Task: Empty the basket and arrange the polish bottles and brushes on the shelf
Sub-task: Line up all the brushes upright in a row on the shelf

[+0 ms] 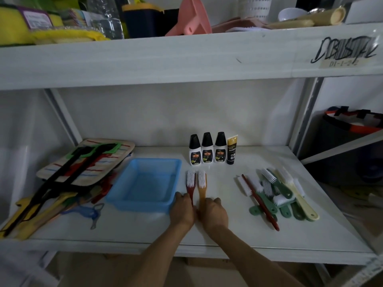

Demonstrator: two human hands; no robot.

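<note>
Left hand (182, 210) rests on the white shelf (145, 228) with fingers curled over the handle end of the red-handled brush (190, 184). Right hand (213, 212) lies just beside it, fingers curled over the handle end of the orange-handled brush (201, 186). Whether each hand grips its handle or only presses on it cannot be told; the fingertips are hidden.

The two brushes lie parallel and side by side, white bristle heads pointing toward the back wall, handles toward the person.

Blue basket (145, 183): rectangular plastic, nothing visible inside, standing just left of the red-handled brush, its near right corner against the left hand.

Polish bottles (207, 152): three, white body with black slanted cap and dark label, upright in a row behind the two brushes. One black tube (231, 151) with a gold top stands upright at the right end of the row.

Brush pile (275, 193): to the right, well apart from the hands, a loose heap of white-bristled brushes with green, cream and red handles, overlapping; exact count cannot be determined.

Left end of shelf: a stack of flat boards and utensils (78, 164), and a blue bottle opener (93, 214) in front of the basket.
</note>
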